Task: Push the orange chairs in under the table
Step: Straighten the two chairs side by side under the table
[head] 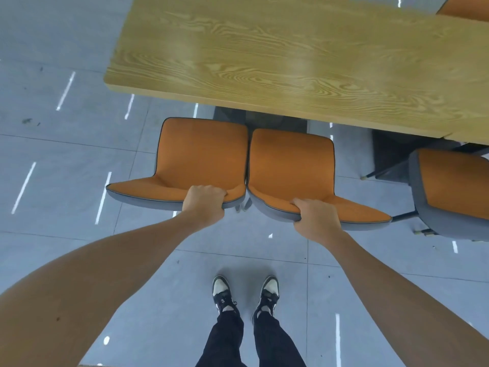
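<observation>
Two orange chairs with grey shells stand side by side in front of me, touching along their inner edges. My left hand point(205, 201) grips the top of the left chair's point(201, 152) backrest. My right hand point(316, 218) grips the top of the right chair's point(291, 165) backrest. Both seats sit just short of the near edge of the wooden table point(277, 54), with only their front edges close to it. The chairs' legs are mostly hidden under the seats.
A third orange chair point(455, 186) stands at the right, turned at an angle by the table's edge. Part of another orange chair point(465, 9) shows beyond the table at the top right. My feet point(246, 292) stand on grey floor tiles behind the chairs.
</observation>
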Motion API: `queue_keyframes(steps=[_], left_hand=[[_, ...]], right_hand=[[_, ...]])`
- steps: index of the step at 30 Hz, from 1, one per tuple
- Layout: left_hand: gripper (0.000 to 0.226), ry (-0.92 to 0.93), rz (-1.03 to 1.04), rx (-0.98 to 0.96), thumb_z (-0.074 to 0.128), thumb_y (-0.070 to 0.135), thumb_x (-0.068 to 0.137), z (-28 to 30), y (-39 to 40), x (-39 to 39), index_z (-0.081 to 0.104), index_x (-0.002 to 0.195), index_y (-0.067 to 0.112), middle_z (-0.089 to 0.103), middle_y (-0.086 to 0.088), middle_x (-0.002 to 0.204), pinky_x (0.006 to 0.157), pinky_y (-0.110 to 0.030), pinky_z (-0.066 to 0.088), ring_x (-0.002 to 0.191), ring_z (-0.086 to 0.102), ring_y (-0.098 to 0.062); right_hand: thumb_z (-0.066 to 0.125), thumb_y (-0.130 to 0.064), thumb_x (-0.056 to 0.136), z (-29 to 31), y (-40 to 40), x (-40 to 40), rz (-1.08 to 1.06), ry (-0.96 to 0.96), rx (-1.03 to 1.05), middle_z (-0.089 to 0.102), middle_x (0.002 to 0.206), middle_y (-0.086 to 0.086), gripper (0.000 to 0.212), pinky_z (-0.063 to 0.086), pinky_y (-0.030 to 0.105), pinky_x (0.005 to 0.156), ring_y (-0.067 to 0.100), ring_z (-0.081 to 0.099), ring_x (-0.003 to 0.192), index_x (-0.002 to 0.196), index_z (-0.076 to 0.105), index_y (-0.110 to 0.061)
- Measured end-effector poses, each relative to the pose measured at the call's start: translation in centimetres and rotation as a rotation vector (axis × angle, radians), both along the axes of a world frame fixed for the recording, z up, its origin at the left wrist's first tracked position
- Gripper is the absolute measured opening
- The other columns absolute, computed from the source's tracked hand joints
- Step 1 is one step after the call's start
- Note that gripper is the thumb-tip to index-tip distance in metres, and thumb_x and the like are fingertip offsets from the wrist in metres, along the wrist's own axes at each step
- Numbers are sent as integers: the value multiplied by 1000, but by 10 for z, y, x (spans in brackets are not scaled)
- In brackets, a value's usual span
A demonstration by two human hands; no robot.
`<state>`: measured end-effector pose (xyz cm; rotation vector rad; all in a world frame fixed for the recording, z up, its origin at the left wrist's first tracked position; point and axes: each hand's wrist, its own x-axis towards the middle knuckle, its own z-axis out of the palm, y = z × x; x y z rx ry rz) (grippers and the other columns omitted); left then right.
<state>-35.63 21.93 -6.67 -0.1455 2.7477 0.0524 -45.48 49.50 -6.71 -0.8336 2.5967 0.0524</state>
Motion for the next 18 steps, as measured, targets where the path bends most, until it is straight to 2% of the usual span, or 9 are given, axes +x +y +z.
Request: queue_keyframes(steps=[5, 12, 18], left_hand=[[9, 27, -20, 3, 57, 14, 76, -1, 0, 2, 62, 76, 22, 56, 5, 62, 46, -26, 22, 57, 50, -20], [8, 40, -79, -18, 57, 17, 76, -5, -3, 4, 63, 79, 22, 52, 5, 59, 46, -26, 23, 55, 48, -19], [13, 17, -139, -16, 54, 17, 77, -6, -7, 5, 63, 85, 22, 59, 4, 64, 47, -27, 26, 58, 53, -20]], right_hand=[[53, -15, 74, 2, -2, 4, 2, 20, -3, 61, 73, -7, 45, 39, 25, 50, 18, 59, 67, 113, 64, -33], [54, -15, 67, -3, 4, 2, 54, 80, -31, 59, 69, -6, 47, 39, 26, 49, 17, 56, 62, 108, 69, -32], [55, -16, 67, -4, 4, 5, 57, 89, -46, 58, 65, -6, 41, 41, 26, 47, 17, 55, 57, 102, 70, -31]])
